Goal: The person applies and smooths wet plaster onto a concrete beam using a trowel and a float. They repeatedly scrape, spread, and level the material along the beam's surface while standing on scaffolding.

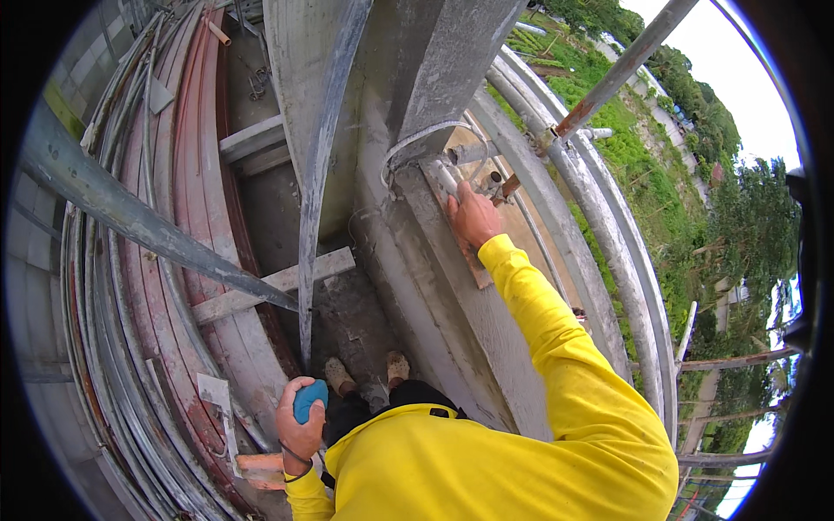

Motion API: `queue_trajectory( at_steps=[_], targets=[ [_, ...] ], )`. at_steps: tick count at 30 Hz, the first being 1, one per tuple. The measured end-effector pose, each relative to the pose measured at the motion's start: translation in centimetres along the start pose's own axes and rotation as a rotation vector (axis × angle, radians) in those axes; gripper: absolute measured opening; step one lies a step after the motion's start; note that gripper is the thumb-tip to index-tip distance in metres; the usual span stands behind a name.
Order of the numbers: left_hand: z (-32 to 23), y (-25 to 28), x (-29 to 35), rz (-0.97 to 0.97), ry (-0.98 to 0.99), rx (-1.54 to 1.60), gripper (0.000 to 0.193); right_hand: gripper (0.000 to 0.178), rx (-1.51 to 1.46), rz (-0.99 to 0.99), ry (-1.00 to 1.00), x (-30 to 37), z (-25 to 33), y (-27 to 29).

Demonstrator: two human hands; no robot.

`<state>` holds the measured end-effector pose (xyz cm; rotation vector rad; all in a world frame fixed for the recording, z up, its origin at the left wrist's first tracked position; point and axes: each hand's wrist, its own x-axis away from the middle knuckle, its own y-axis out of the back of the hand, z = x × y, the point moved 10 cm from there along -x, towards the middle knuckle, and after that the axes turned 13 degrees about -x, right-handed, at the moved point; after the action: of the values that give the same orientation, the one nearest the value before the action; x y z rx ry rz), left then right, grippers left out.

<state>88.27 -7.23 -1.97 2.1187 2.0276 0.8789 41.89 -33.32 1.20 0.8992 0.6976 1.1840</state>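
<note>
My right hand (476, 219) reaches out to the concrete ledge (434, 269). Its fingers are closed round the pale handle of a wooden float (477, 271), whose long narrow board lies along the ledge. Close to my body, my left hand (298, 424) grips a blue, rounded block (310, 400) that looks like a sponge. Beside the left wrist is a trowel (213, 391) with a flat metal blade and an orange-brown handle (261, 469); whether it rests on the boards there is hidden.
Long reddish boards (187, 217) and many metal pipes (91, 321) are stacked at left. A slanting metal pole (156, 230) and an upright one (317, 174) cross before me. A concrete column (452, 69) rises from the ledge. Scaffold tubes (608, 217) run along the right, above greenery.
</note>
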Motion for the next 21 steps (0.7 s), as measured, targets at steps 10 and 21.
queue_trajectory(
  at_steps=[10,21],
  targets=[
    [-2.3,-0.1,-1.0,0.02,-0.098,-0.038,0.037,0.036,-0.052,-0.082,0.017,-0.2,-1.8,0.0],
    [-4.5,-1.4,-1.2,0.032,-0.191,-0.094,0.038,0.033,-0.051,-0.049,0.014,0.6,-1.1,-0.5]
  ],
)
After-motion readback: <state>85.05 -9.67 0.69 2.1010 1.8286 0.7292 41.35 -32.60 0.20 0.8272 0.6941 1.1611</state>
